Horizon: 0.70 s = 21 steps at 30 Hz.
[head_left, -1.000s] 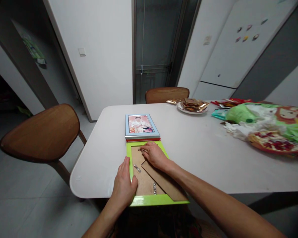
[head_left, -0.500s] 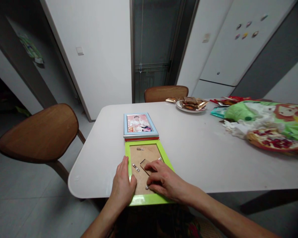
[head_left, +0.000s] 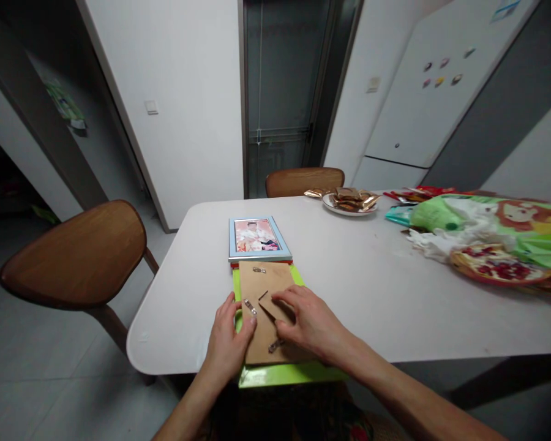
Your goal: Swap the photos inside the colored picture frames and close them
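A brown backing board is raised out of a lime-green picture frame, standing above it and covering most of its opening. Small metal clips show on the board, one being a clip by my left thumb. My left hand grips the board's left edge, thumb on top and fingers at the side. My right hand is curled over the board's right half, fingers and thumb pinching its stand flap, mostly hidden under the hand. Just beyond lies a light-blue picture frame with a photo, stacked on a red one.
The white table has a rounded left corner. Farther back stands a plate of gold-wrapped snacks. To the right lie a green plastic bag, crumpled tissue and opened pomegranate. Wooden chairs stand at the left and far sides.
The backing board has come up out of the green frame's recess, lifted between both hands. My left hand has shifted from the frame's edge onto the board. The view has tilted slightly.
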Each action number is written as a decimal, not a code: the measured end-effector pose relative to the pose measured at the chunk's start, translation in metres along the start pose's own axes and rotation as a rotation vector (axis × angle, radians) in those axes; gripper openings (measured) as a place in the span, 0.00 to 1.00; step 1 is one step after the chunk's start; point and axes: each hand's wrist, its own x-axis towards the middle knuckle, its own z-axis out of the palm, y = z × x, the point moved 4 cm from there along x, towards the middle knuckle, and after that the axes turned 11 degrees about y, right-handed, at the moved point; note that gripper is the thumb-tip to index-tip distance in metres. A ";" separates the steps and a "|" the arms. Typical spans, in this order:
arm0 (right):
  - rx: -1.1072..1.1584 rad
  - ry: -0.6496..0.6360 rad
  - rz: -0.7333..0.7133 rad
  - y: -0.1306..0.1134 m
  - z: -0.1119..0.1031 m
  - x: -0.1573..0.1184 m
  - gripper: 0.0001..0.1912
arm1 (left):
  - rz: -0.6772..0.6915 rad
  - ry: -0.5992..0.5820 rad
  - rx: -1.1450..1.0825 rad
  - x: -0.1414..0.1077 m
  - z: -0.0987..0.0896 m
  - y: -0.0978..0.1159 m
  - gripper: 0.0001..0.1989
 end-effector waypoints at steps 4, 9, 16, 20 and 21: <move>0.160 0.044 -0.084 -0.022 -0.006 0.004 0.15 | -0.306 -0.062 -0.468 0.005 -0.013 0.005 0.16; -0.027 0.116 0.083 0.023 -0.004 0.002 0.19 | -0.515 -0.014 -0.599 0.012 -0.062 -0.019 0.15; -0.261 0.011 0.273 0.084 0.009 -0.003 0.24 | -0.518 -0.023 -0.313 0.021 -0.098 -0.066 0.13; -0.051 0.043 0.460 0.088 -0.002 -0.003 0.26 | -0.265 0.129 0.126 0.031 -0.108 -0.069 0.23; 0.096 0.036 0.541 0.088 -0.004 -0.005 0.26 | -0.170 0.181 0.250 0.032 -0.108 -0.064 0.25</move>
